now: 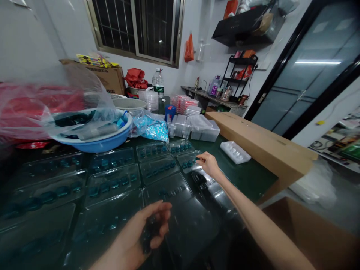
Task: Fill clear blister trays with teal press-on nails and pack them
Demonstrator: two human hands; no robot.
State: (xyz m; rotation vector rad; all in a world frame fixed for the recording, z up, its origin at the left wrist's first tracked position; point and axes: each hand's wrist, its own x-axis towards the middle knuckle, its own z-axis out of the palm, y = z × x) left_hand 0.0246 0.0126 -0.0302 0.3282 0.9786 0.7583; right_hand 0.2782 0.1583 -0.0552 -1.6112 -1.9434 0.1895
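I see clear trays (152,159) of blue pieces (93,191) in rows on the dark tabletop (255,176), nearer me than the blue basin (105,145) and to its right. My right hand (209,165) is at a tray well right of the basin, fingers bunched close together by the pieces; I can't tell whether they pinch one. My left hand (133,230), much nearer me than the basin, is blurred, fingers curled, thumb apart; I can't tell what the dark patch in its palm is. Right beside the basin lies a bag (153,127); farther right of it, boxes (206,134), a white tray (235,153) and a carton (261,144)
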